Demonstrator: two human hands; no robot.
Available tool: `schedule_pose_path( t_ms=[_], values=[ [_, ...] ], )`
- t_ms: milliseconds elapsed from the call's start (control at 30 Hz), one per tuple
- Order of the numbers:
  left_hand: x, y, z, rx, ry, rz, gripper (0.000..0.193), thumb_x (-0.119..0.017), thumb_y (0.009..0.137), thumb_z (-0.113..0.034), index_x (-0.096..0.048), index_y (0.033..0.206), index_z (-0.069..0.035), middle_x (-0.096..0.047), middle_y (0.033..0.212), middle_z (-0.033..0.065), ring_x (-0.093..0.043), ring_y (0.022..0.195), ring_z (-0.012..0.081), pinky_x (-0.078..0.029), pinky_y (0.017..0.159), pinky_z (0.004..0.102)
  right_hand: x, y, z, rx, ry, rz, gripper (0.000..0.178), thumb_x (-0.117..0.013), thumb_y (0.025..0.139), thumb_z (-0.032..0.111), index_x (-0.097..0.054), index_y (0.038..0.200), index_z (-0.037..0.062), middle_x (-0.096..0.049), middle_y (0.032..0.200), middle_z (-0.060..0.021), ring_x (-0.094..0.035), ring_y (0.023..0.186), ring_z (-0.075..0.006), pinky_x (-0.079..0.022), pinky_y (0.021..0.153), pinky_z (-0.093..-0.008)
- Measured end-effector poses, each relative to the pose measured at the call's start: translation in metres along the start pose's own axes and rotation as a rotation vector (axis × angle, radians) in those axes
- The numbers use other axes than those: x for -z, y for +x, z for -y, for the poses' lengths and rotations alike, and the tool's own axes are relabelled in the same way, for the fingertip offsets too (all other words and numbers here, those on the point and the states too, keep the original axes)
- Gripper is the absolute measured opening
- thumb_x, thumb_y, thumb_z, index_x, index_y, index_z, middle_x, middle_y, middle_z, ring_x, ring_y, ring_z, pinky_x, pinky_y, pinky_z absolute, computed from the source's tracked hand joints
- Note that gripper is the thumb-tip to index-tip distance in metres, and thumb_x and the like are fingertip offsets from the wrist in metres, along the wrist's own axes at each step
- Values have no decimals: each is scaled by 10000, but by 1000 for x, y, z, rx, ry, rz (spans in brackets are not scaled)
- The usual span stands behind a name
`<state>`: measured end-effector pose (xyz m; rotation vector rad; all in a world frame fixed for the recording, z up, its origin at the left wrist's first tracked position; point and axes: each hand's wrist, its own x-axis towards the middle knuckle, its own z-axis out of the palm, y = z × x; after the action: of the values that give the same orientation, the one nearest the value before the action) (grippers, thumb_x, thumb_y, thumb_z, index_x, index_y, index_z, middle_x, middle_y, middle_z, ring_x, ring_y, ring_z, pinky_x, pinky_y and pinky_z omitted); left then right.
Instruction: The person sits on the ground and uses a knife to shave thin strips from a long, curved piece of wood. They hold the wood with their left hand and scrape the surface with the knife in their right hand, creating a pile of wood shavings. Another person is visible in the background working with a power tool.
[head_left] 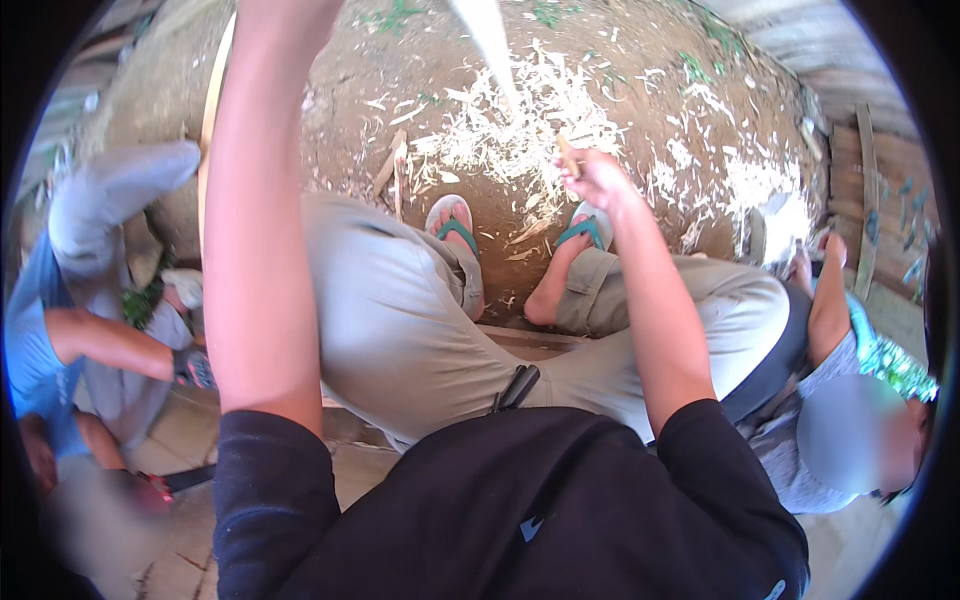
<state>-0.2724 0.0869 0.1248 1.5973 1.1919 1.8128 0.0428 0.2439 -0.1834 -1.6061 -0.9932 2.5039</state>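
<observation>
My right hand [597, 178] is out in front, above my right foot, its fingers closed round a short tan wooden piece [568, 156] like a handle. Whether a blade is attached to it I cannot tell. My left forearm [265, 220] stretches up to the top edge, and the hand lies beyond the picture. From that same edge a long pale strip [484, 42] slants down toward a heap of wood shavings [535, 120]. It is blurred, and what holds its upper end does not show.
Shavings lie scattered over the brown dirt floor [340, 130] around my sandalled feet [455, 218]. At the left sits a person in blue [40, 330] with a dark blade-like tool [190, 477]. Another person [790, 440] sits close at the right. Wooden boards [890, 190] stand at the far right.
</observation>
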Motion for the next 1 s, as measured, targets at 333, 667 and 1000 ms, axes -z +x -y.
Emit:
schedule_pose_path(
  t_ms=[333, 667, 1000],
  values=[
    [-97, -103, -14, -197, -24, -335, 333, -524, 856, -253, -503, 1125, -58, -621, 908, 169, -659, 816, 308, -587, 720, 507, -29, -16, -41, 204, -483, -279, 447, -495, 966, 396, -608, 974, -35, -655, 809, -181, -639, 645, -284, -501, 630, -424],
    [-166, -163, -31, -221, 186, -417, 327, -554, 877, -307, -406, 1092, -109, -534, 892, 141, -566, 762, 270, -507, 674, 426, -45, -12, -52, 227, -936, -473, 474, -364, 1044, 340, -661, 1112, -23, -685, 1083, -262, -645, 1072, -423, -496, 933, -516],
    [-185, -181, -21, -153, 307, -645, 333, -524, 817, -251, -383, 1067, -84, -511, 858, 158, -535, 765, 278, -471, 738, 450, -68, -8, -41, 250, -966, -480, 416, -411, 1029, 279, -688, 1031, -32, -690, 1033, -275, -659, 1023, -438, -517, 912, -507]
  ],
)
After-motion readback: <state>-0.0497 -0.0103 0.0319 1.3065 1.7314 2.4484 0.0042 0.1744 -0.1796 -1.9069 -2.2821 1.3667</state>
